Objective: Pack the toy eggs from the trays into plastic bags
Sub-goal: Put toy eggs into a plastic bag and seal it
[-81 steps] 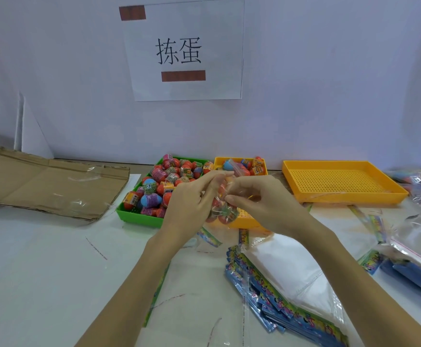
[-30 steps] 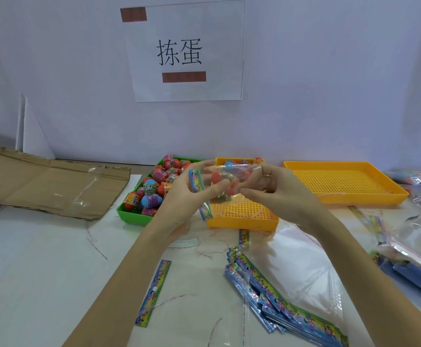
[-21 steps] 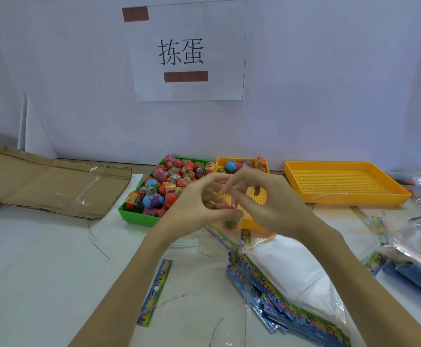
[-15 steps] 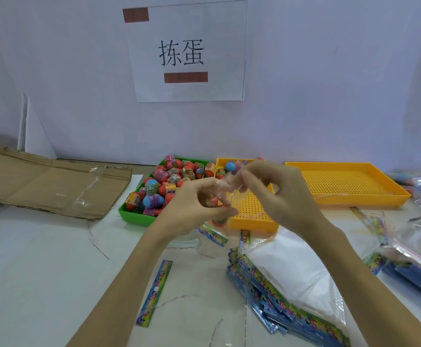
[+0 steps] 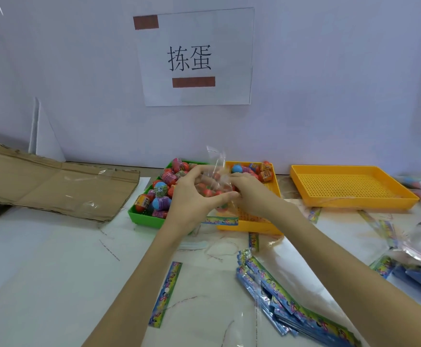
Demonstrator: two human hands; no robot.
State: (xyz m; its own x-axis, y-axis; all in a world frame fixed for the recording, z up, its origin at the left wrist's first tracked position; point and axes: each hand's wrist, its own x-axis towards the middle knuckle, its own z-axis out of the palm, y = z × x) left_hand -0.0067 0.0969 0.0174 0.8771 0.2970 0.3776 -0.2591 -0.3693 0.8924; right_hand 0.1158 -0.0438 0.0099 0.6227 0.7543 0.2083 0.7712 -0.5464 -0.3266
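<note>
A clear plastic bag (image 5: 214, 186) with several toy eggs (image 5: 208, 192) inside is held in the air just in front of the green tray (image 5: 146, 218), between it and the person. Its long axis stands roughly upright, the open mouth pointing up and the printed header strip at its lower end. The left hand (image 5: 191, 196) curls round the bag from the left, thumb underneath; the right hand (image 5: 248, 194) pinches it from the right.

The green tray is heaped with loose eggs. To its right, touching it, sits an orange tray (image 5: 254, 225) with a few eggs at its far end; farther right lies a second orange tray (image 5: 349, 187). The white bench (image 5: 41, 271) carries flattened cardboard (image 5: 54, 186) to the tray's left and a stack of bags (image 5: 292, 304) in front and to the right. Behind the tray, a paper sign (image 5: 195, 57) is taped to the pale wall.
</note>
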